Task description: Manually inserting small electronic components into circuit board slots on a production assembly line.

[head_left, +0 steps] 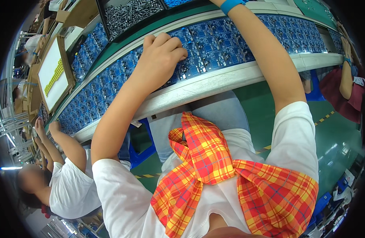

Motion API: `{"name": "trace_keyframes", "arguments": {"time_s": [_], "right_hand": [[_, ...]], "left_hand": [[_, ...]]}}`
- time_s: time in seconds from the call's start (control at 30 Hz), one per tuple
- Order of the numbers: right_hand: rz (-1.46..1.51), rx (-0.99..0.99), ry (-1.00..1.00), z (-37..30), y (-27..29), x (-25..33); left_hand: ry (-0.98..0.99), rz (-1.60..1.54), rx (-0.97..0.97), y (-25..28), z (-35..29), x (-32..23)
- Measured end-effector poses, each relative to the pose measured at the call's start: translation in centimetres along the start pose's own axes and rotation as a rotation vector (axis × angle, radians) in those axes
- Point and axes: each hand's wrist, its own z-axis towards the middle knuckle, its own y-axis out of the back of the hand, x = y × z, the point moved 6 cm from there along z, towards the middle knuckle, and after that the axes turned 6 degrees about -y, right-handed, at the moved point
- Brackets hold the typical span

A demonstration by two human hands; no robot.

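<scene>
My left hand (163, 55) is over a long row of blue circuit boards (208, 39) on the line in front of me. Its fingers are curled and closed, with the tips down at the boards; whatever they may hold is hidden. My right arm stretches across the boards to the far side, a blue wrist strap (231, 5) around its wrist. Only the base of my right hand (217, 1) shows at the upper edge, its fingers cut off. Nearest to it is a bin of small blue parts (175, 3).
A black bin (129, 18) of dark metallic components stands beyond the boards. Farther left are more blue boards (89, 49) and a cardboard-edged white tray (51, 85) with yellow parts. A pale metal rail (198, 87) borders the line. Co-workers sit on both sides.
</scene>
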Motion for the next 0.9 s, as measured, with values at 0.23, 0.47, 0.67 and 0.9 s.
{"name": "trace_keyframes", "arguments": {"time_s": [0.23, 0.47, 0.67, 0.9], "right_hand": [[-0.023, 0.204, 0.059, -3.5, 1.6, 2.6], [-0.239, 0.494, 0.345, -12.7, 0.4, 6.1], [-0.212, 0.622, 0.07, -14.7, 0.1, 5.7], [-0.436, 0.682, 0.436, -15.4, -1.1, 6.9]], "left_hand": [[0.028, -0.05, -0.006, 1.1, 0.7, 1.6], [0.71, -0.176, -0.289, 2.2, -0.5, 15.7], [0.761, 0.033, -0.167, 1.1, 0.3, 14.8], [0.624, 0.166, -0.327, 1.2, -0.1, 14.5]]}}
